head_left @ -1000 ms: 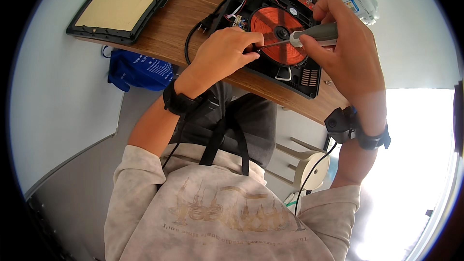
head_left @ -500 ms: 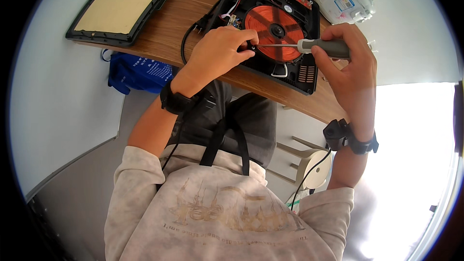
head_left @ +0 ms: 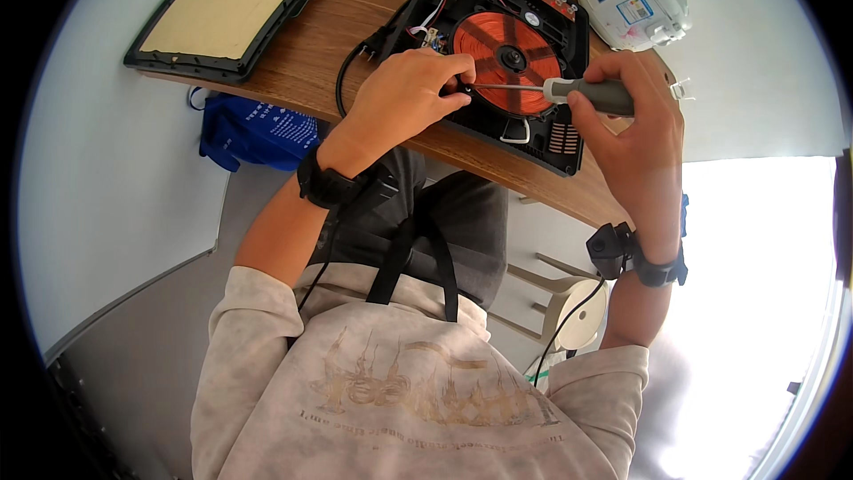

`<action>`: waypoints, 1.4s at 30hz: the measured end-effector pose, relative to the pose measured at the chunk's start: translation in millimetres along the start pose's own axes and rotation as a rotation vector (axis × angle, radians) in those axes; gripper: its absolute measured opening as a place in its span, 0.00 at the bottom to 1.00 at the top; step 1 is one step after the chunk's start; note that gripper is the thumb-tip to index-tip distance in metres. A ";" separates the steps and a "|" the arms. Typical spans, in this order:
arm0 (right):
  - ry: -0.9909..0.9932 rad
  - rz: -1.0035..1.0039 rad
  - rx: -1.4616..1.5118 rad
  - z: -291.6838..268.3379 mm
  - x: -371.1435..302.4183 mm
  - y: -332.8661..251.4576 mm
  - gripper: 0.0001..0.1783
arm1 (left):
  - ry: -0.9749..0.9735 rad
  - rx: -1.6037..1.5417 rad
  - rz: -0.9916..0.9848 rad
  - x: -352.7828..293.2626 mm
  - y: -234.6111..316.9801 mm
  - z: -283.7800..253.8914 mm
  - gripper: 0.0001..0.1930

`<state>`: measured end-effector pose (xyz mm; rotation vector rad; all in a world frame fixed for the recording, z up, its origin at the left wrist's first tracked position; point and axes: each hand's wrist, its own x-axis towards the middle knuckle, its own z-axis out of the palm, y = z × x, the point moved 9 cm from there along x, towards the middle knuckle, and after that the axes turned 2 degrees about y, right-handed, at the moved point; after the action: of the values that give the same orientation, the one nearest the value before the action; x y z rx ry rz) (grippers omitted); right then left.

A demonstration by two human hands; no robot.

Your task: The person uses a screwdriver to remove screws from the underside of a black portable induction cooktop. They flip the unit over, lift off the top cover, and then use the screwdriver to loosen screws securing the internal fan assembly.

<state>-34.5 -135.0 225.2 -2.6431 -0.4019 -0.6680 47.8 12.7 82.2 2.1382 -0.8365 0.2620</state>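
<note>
An opened induction cooker (head_left: 573, 138) lies on the table, with its round orange coil (head_left: 524, 36) exposed in the black housing. My right hand (head_left: 635, 129) is closed round the grey handle of a screwdriver (head_left: 597, 96), held nearly level above the coil. Its metal shaft points left, and the tip meets a small black part (head_left: 464, 86) at my left fingertips. With thumb and forefinger, my left hand (head_left: 404, 102) pinches that part over the housing's near left side. The part's exact kind is hard to make out, as my fingers cover much of it.
At the far left lies a black-framed panel (head_left: 235, 4) with a cream face. A black power cord (head_left: 342, 80) curves beside the cooker. A white appliance (head_left: 633, 0) stands at the back right. Below the table edge are a blue bag (head_left: 258, 132) and a pale stool (head_left: 576, 313).
My right hand and the screwdriver have shifted slightly left, with the wrist turned a little. My left hand keeps its pinch on the small black part.
</note>
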 end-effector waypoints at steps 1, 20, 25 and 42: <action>-0.005 0.012 0.010 0.7 -0.3 0.4 0.09 | 0.003 -0.002 0.004 -0.1 0.5 -0.6 0.10; -0.039 0.024 -0.257 6.2 1.4 -17.6 0.14 | 0.037 -0.012 0.044 -0.5 1.2 -2.7 0.09; -0.072 -0.062 -0.195 12.0 3.6 -29.2 0.10 | 0.031 -0.016 0.051 0.5 1.1 -2.0 0.09; -0.432 -0.116 -0.147 14.7 15.1 -19.5 0.10 | -0.001 -0.045 -0.002 0.5 -4.8 1.4 0.12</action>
<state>-23.0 -108.7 226.6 -2.9186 -0.6515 -0.1548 51.2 13.5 78.6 2.0974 -0.8336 0.2384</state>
